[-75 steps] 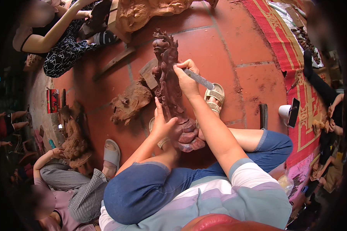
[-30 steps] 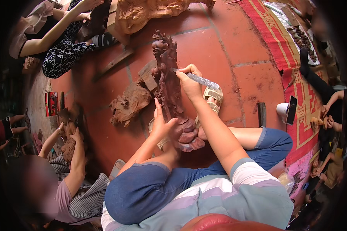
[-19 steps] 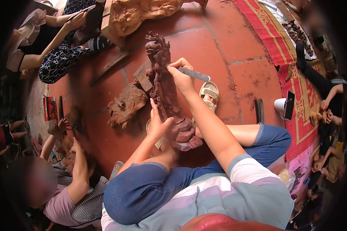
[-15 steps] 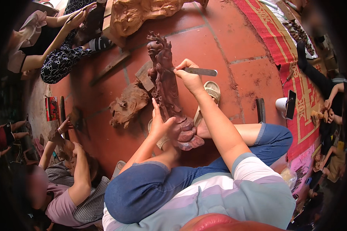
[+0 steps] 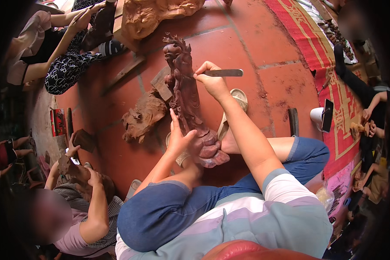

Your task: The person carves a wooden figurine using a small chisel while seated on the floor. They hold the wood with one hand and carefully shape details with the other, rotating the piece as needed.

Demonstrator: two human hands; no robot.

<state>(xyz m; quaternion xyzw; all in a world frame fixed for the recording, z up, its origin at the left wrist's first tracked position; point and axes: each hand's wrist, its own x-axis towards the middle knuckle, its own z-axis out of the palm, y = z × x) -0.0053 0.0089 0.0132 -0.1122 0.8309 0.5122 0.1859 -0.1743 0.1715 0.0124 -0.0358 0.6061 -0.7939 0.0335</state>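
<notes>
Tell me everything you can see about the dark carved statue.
The statue looks like reddish-brown wood: narrow, with a spiky top, rounded knobs, flowing folds and a lumpy base between the person's feet. Whether it leans is unclear. The left hand rests against its lower part; the right hand holds a flat tool beside it.

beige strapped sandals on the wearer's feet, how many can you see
2: one sandal right of the tall reddish-brown carved wooden statue, the other sandal left of its base, both partly behind the wearer's forearms.
</notes>
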